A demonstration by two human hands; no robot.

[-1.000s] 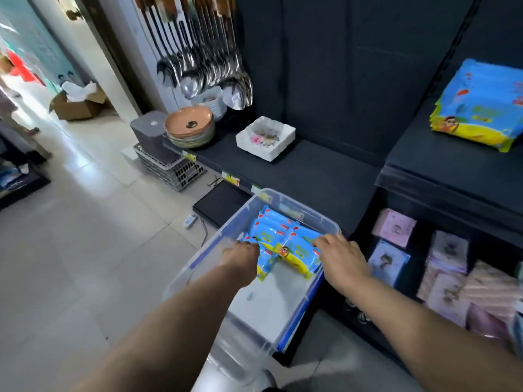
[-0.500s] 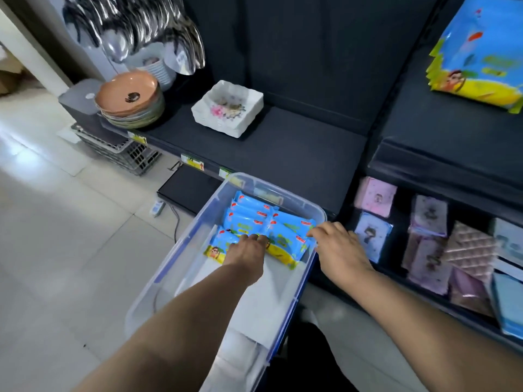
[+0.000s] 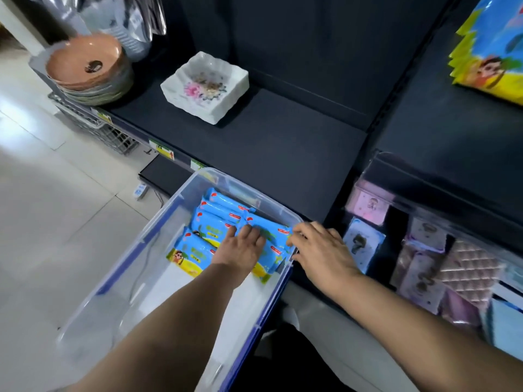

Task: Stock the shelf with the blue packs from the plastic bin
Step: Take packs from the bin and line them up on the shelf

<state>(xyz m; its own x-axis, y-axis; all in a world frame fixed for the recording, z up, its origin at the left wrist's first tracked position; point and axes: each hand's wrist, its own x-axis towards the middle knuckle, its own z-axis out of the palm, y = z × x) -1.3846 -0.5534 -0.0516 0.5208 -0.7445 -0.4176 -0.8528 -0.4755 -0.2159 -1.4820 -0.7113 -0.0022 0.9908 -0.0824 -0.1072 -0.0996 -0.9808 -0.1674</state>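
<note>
Several blue packs (image 3: 215, 222) with yellow bottoms lie stacked at the far end of a clear plastic bin (image 3: 147, 241) with blue rim clips, which stands on the floor in front of the dark shelf (image 3: 283, 142). My left hand (image 3: 240, 246) lies on top of the packs with its fingers spread over them. My right hand (image 3: 322, 253) reaches over the bin's right rim; its bent fingertips and thumb pinch the right end of the packs. More of the same blue packs (image 3: 492, 66) sit on the higher shelf at the upper right.
A white square dish (image 3: 205, 86) and a stack of orange bowls (image 3: 85, 63) stand on the shelf's left part. A wire basket (image 3: 107, 131) sits on the floor below them. Small pink and patterned packets (image 3: 424, 250) fill the lower right shelf. Tiled floor lies to the left.
The view has tilted down and closer to the bin. My left hand has slid forward onto the packs, and my right hand has closed in on their right end.
</note>
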